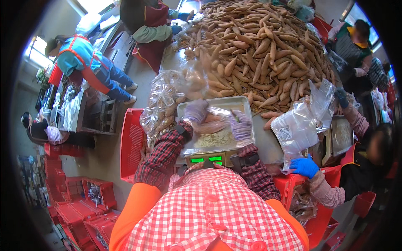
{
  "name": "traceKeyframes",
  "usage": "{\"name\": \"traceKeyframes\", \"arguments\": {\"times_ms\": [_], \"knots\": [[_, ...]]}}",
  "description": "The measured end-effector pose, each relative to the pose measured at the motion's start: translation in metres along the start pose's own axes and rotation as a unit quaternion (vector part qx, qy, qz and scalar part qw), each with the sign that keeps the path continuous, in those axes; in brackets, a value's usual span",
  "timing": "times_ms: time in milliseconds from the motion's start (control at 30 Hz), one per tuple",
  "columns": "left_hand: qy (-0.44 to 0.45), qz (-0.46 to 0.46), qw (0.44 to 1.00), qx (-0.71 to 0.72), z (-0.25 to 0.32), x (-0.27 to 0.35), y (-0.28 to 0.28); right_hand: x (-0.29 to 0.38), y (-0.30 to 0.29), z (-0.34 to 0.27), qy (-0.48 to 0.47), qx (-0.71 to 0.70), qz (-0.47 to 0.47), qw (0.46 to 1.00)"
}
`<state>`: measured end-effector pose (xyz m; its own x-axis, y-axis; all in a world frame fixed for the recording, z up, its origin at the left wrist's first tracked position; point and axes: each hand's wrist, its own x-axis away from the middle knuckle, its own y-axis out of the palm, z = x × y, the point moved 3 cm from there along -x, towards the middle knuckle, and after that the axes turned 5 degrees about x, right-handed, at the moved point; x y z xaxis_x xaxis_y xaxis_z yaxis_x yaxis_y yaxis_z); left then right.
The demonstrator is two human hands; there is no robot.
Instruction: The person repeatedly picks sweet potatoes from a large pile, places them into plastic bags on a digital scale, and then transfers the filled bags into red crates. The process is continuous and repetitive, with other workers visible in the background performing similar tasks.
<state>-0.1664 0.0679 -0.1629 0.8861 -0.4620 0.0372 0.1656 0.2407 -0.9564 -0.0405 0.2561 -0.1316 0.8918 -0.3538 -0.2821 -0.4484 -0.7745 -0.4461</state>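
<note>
My left hand (196,112), in a pale purple knitted glove, is at the left of a clear plastic bag of sweet potatoes (213,124) on the metal pan (216,144) of a digital scale. It is blurred, so its grip cannot be made out. My right hand (241,127), gloved alike, rests at the bag's right end, with a small dark item near its fingertips; whether it grips the bag is unclear. The green-lit display (206,159) faces me. Beyond the pan rises a large heap of sweet potatoes (251,59). Filled clear bags (165,97) lie to the left.
A red plastic crate (131,141) stands at the left, another (326,175) at the right. Empty clear bags (295,128) lie right of the scale, close to a co-worker's blue-gloved hand (303,167). Other people stand around the heap. Red crates (75,213) are stacked lower left.
</note>
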Motion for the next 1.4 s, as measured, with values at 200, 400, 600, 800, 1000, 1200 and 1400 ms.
{"name": "traceKeyframes", "arguments": {"times_ms": [200,400,600,800,1000,1200,1400], "knots": [[-0.154,-0.107,0.982,0.029,-0.08,0.036,-0.018,0.026,-0.02,0.068,0.14,0.08,-0.032,0.986],[-0.312,-0.061,0.76,0.567,-0.1,0.071,-0.027,0.026,-0.024,0.073,0.144,0.048,-0.032,0.988],[-0.234,0.031,0.449,0.862,-0.053,0.107,-0.058,0.018,-0.033,0.064,0.062,0.061,-0.131,0.988],[0.006,0.005,0.553,0.833,0.003,0.124,-0.111,0.001,-0.074,0.117,0.223,0.211,-0.188,0.933],[-0.016,0.013,0.531,0.847,0.025,0.123,-0.108,-0.01,-0.098,0.17,0.26,0.419,-0.199,0.847],[-0.087,0.044,0.502,0.859,-0.004,0.13,-0.092,0.005,-0.09,0.192,0.308,0.296,-0.123,0.896],[-0.18,0.117,0.624,0.752,-0.017,0.16,-0.086,0.062,-0.122,0.151,0.302,-0.215,-0.125,0.92]]}}
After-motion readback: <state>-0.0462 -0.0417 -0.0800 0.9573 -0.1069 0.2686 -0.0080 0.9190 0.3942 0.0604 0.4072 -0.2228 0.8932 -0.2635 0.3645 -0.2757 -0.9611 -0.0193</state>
